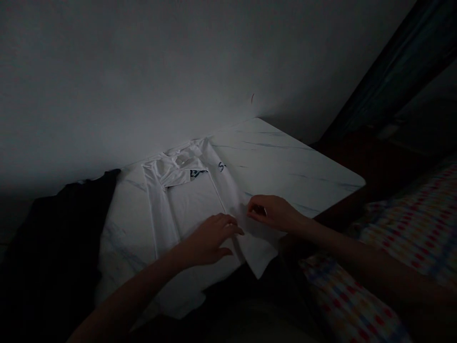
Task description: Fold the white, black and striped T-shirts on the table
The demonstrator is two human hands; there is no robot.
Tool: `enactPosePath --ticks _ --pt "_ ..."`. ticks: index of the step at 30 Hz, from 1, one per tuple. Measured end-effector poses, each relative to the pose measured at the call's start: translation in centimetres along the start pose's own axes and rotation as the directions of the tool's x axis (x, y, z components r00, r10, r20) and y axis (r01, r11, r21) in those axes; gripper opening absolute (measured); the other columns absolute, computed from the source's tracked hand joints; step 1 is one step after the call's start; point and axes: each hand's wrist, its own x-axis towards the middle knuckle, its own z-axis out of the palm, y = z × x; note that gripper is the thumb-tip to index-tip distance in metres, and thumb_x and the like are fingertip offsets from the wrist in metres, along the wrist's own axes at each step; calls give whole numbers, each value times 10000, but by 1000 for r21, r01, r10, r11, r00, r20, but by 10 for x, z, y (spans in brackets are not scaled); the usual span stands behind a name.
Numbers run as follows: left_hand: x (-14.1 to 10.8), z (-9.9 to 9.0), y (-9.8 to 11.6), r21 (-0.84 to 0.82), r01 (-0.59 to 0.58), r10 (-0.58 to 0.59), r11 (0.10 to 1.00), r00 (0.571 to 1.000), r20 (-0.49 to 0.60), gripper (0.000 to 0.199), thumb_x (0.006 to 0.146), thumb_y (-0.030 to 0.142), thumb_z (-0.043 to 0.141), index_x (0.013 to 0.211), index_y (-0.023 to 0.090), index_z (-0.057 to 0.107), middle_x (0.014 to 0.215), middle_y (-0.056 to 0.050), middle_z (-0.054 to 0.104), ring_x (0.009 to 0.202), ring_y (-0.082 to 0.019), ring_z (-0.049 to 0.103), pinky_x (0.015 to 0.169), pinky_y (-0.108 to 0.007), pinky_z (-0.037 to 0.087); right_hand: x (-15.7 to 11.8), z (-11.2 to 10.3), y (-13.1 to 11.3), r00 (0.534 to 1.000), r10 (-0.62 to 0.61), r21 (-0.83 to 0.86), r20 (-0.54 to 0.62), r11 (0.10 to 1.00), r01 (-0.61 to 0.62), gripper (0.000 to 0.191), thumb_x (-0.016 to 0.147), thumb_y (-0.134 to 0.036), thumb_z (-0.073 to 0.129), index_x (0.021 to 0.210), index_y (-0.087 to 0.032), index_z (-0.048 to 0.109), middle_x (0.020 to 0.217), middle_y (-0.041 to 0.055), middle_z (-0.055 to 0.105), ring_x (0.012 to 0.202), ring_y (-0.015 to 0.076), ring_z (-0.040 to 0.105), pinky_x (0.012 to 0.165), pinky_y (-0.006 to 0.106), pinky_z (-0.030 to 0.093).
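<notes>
A white garment [193, 205] with dark print lies on a white marbled table [274, 157], its two long sides folded inward over the middle. My left hand [214, 238] rests over the folded right side of the cloth, palm down with fingers stretched out and thumb apart. Just to its right, my right hand [276, 212] is over the garment's right edge. Its fingers are curled towards the thumb in a pinch, and I cannot make out what is between the tips. A small dark mark shows on the right fold, and more print peeks out beneath the upper folds.
Black cloth [64, 228] hangs over the table's left side. A pale wall [143, 71] runs along the back. Checked, colourful fabric [410, 238] lies at the lower right, near the table's right edge. The scene is dim.
</notes>
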Motion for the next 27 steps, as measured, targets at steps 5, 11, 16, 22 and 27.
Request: enactPosePath --ticks 5,11,16,22,27 --pt "23 39 15 288 -295 286 911 955 73 330 880 261 634 1194 189 563 1233 -113 598 1151 -266 528 944 -398 449 -71 60 22 885 -387 5 -258 916 402 590 831 -621 573 1243 -200 555 1159 133 624 1086 271 585 927 411 470" --pt "34 48 22 433 -305 357 849 933 -43 203 983 210 418 974 181 619 951 -76 646 909 -194 568 794 -327 465 -120 137 31 767 -210 -230 -606 970 84 412 804 -438 666 1178 -292 569 1119 83 604 1065 281 585 940 475 473" --pt "32 50 27 455 -267 429 850 851 -303 253 991 181 366 984 170 619 954 -72 653 921 -196 566 790 -330 468 -110 141 24 610 -26 -40 -792 999 -10 143 872 -229 524 971 -284 612 921 55 627 864 224 627 761 393 532" --pt "32 68 35 517 -309 407 798 910 -84 190 991 190 428 924 182 605 879 -57 623 805 -168 553 687 -299 450 -130 135 50 669 90 22 -738 994 -110 174 877 -249 518 922 -297 679 893 64 636 811 232 642 663 366 564" --pt "29 73 45 510 -338 394 791 919 -1 134 973 210 501 937 170 624 907 -70 638 832 -180 579 732 -329 487 -136 134 59 742 -70 -95 -667 995 9 219 861 -193 527 975 -290 686 893 53 636 783 195 657 622 299 566"
